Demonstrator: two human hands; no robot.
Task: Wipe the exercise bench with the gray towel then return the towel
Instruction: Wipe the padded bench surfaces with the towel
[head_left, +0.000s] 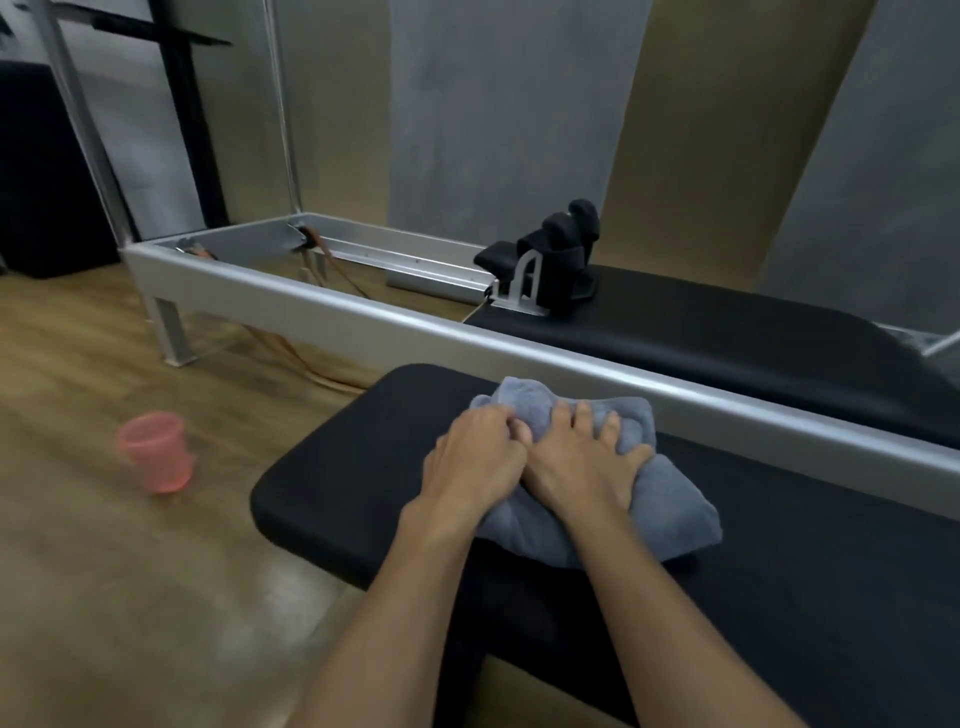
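Observation:
A bunched gray towel (670, 512) lies on the black padded exercise bench (332, 483), near its left end. My left hand (470, 457) presses on the towel's left part with its fingers curled into the cloth. Beside it, touching it, my right hand (582, 462) lies flat on the towel with fingers spread. Both forearms reach in from the bottom of the view and hide part of the towel and bench.
A silver-framed pilates reformer (322, 304) with a black carriage (727, 332) and black shoulder rests (563, 260) runs right behind the bench. A pink plastic cup (156, 449) stands on the wooden floor to the left. A dark cabinet (47, 171) stands far left.

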